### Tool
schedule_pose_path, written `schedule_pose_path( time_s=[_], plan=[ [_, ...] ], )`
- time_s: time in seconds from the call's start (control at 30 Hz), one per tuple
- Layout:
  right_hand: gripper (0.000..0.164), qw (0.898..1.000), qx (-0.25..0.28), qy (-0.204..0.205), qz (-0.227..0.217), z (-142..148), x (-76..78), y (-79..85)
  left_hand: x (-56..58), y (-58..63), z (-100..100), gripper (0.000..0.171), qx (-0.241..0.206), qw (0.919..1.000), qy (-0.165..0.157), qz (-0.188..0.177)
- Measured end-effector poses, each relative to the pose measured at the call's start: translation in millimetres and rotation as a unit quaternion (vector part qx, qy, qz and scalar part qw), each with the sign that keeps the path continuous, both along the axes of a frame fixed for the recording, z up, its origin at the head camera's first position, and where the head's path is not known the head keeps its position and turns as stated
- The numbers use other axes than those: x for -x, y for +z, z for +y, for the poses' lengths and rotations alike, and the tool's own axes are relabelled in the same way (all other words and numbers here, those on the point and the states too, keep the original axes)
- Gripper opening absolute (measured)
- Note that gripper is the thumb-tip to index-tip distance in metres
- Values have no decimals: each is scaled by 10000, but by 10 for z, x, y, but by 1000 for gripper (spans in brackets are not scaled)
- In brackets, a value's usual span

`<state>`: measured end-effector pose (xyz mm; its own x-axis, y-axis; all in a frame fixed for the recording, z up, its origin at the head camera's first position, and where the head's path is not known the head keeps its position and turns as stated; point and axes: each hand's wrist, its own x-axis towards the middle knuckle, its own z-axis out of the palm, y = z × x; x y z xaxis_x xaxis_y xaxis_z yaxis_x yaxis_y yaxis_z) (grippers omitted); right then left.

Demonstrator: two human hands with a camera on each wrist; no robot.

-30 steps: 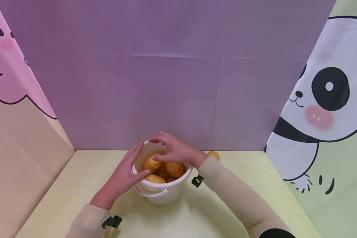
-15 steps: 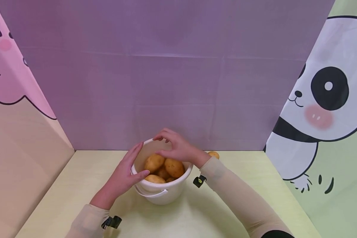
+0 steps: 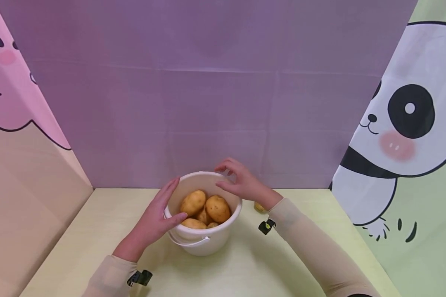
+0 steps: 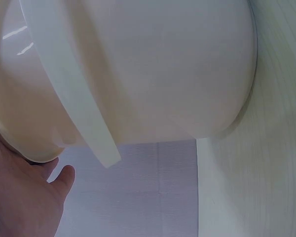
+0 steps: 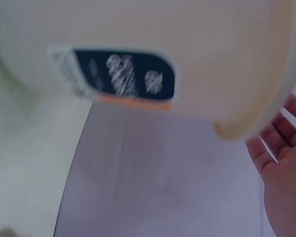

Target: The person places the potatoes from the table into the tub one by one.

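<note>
A white bucket [image 3: 212, 244] with a thin handle [image 3: 195, 243] stands upright on the table, with several potatoes [image 3: 217, 209] inside. At its left side my left hand [image 3: 154, 218] holds the rim, thumb laid over the front edge and fingers along the outside. My right hand [image 3: 245, 181] hovers at the far right rim, its fingers loosely bent with nothing between them. The right wrist view shows those fingers [image 5: 278, 133] beside the rim and a dark label [image 5: 126, 74] on the bucket wall. Another potato [image 3: 260, 207] lies on the table, partly hidden by my right wrist.
A pale wooden table [image 3: 163, 272] runs up to a purple backdrop [image 3: 223, 103] close behind the bucket. Side panels carry a pink cartoon figure [image 3: 13, 90] on the left and a panda [image 3: 394, 119] on the right.
My right hand has moved from over the potatoes in the bucket out to the right rim, uncovering the bucket's inside. The left hand and bucket stay put.
</note>
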<state>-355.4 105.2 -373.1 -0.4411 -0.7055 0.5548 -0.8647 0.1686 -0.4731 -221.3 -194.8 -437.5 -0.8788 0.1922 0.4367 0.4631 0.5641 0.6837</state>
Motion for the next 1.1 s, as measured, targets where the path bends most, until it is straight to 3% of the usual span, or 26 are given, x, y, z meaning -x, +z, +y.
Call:
schedule_pose_path(
  time_s=[0.3, 0.77, 1.1],
  plan=[
    [32, 9968, 141, -704, -358, 434, 66, -69, 8, -5, 1, 102, 18, 10000, -7, 72],
    [33, 9843, 196, -1603, -712, 964, 180, -395, 6, -3, 2, 102, 9, 10000, -18, 52],
    [43, 9655, 257, -2424, -912, 1121, 201, -704, 15, -18, 3, 102, -2, 10000, -22, 64]
  ],
)
